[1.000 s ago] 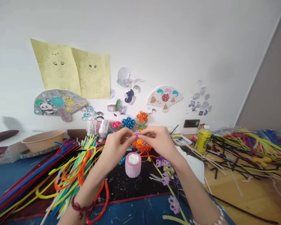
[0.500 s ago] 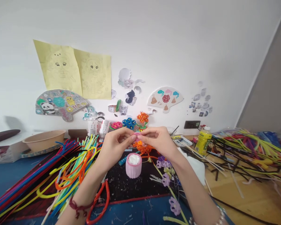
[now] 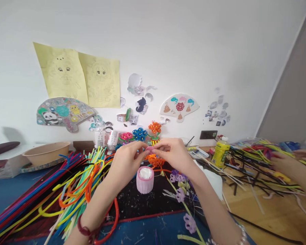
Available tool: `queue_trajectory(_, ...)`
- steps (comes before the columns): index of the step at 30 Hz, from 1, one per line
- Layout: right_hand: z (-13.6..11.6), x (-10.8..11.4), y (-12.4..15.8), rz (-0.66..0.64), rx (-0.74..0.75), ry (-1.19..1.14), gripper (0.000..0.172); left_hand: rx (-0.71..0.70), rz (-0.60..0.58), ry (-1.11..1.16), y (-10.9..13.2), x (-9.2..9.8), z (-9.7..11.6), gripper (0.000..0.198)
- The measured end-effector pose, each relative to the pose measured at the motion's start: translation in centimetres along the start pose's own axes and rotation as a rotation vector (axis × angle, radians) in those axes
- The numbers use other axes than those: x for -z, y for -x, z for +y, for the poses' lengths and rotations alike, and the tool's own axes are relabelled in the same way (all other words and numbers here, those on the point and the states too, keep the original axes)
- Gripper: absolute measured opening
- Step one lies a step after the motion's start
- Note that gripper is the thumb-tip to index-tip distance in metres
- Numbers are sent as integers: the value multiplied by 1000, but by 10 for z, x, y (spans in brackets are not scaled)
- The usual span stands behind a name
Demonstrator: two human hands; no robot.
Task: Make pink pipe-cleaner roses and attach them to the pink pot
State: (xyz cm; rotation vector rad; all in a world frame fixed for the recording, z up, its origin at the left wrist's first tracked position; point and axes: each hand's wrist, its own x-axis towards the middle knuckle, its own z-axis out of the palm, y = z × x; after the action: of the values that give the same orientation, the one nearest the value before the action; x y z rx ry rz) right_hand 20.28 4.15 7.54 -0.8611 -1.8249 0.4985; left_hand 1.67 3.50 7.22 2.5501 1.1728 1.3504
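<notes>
— What takes up the most room?

— The white wall (image 3: 193, 51), then the table (image 3: 270, 221), wooden at the right and blue nearer the person.

— And on the table?

— A black mat (image 3: 142, 207) in the middle. At its left lies a bundle of stems (image 3: 76, 190) in many colours; off to the right, a tangled pile (image 3: 252, 153) of more.

— Anything on the wall?

— Two yellow sheets (image 3: 102, 81) side by side, and lower down a grey fan (image 3: 62, 114) and a white fan (image 3: 180, 105).

— Whose hand is at the far right?

— A co-worker's hand (image 3: 283, 163), by the pile. It's blurred; I can't tell whether it grips anything.

— And the person's own?

— The left hand (image 3: 129, 158) and right hand (image 3: 172, 154) are raised, nearly meeting, thumbs pressed toward fingers.

— Smaller things?

— A yellow bottle (image 3: 220, 153) right of them, upright. A pink cup (image 3: 145, 183) stands on the mat, white filling showing at its mouth. Lilac flowers (image 3: 189, 223) lie beside the right forearm.

— And the smallest?

— A pink piece (image 3: 150, 148), pinched between both hands' fingertips, above the cup; fingers hide part of it.
</notes>
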Motion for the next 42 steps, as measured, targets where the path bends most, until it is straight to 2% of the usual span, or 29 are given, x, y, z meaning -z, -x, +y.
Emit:
queue_trajectory(4,-10,2,4,-10,147,197,10,-79,-57,-37,-1,7,3,13)
queue_trajectory(12,-6,-5,1,77,222,166,12,32,-35,-16,-1,12,12,14)
queue_trajectory(20,-8,-3,1,103,140,55,2,139,43,298,-1,14,11,17)
queue_trajectory(22,-6,-1,-1,77,75,-13,10,192,44,442,-1,14,11,18)
queue_trajectory(25,-3,-1,-3,-40,-54,-267,26,278,58,665,-2,13,11,18)
queue_trajectory(27,-2,-4,-4,-79,-115,-431,26,310,61,753,-2,11,11,19)
queue_trajectory(30,-5,-8,-3,-63,-149,-531,23,335,38,807,-3,9,11,22)
queue_trajectory(35,-13,-7,0,-17,-155,-526,26,383,16,823,-3,11,11,25)
queue_trajectory(40,-17,-1,1,-160,-251,-519,29,383,8,809,-3,12,11,24)
queue_trajectory(42,-17,0,1,-170,-276,-527,31,377,-7,808,-2,12,11,24)
